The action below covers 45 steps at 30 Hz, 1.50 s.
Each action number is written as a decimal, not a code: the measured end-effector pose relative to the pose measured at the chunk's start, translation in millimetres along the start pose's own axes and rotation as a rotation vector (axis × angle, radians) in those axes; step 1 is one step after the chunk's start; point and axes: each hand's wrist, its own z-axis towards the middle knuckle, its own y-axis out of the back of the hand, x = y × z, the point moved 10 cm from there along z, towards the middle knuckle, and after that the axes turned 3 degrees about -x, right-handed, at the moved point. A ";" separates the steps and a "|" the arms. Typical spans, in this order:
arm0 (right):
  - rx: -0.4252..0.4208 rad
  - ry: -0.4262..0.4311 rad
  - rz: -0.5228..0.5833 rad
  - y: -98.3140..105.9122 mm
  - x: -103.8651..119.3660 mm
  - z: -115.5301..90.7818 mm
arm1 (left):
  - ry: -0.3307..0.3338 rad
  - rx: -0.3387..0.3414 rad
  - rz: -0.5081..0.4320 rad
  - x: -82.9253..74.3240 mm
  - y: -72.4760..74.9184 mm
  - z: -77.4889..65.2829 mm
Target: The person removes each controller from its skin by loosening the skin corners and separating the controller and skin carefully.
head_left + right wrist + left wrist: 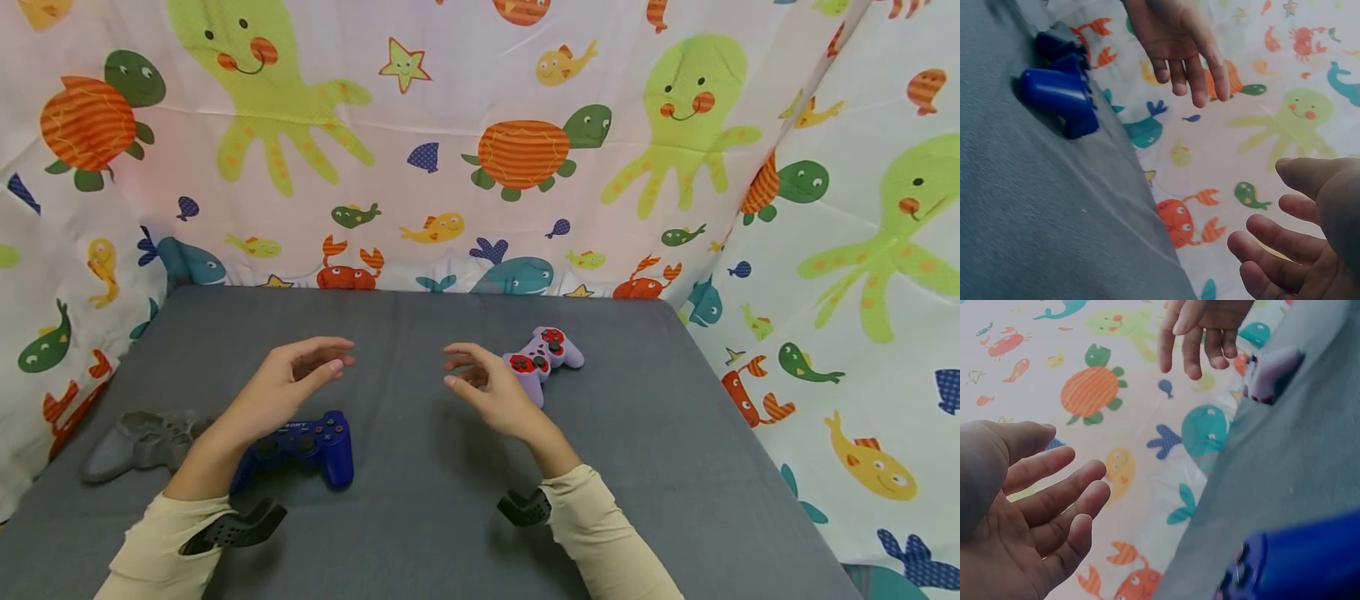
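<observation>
Above the grey cloth-covered desk [420,500] I have both hands raised and facing each other, holding nothing. My left hand [288,379] has its fingers [1060,494] loosely spread and relaxed, palm turned inward, thumb on top; it touches nothing and hovers just over and beyond the dark blue plastic game controller [300,446], which lies flat on the desk by my left wrist with its grips towards me. My right hand [491,387] mirrors it, fingers [1272,256] apart and gently bent, also empty, with the pale purple game controller with red buttons [542,357] lying just beside and behind it on the desk, turned at an angle. From the head view I cannot tell whether that hand brushes the purple one; the left wrist view shows a gap between them. Both forearms reach in from the near edge, cream sleeves [172,533] ending at the wrists. A grey game controller [142,442] lies further left, near the blue one. A white sea-creature-print sheet [480,150] hangs behind and at the sides.
</observation>
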 end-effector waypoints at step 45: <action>-0.445 -0.237 -0.208 167.5 -108.7 -27.6 | 0.072 0.154 -0.264 -19.4 -194.7 66.3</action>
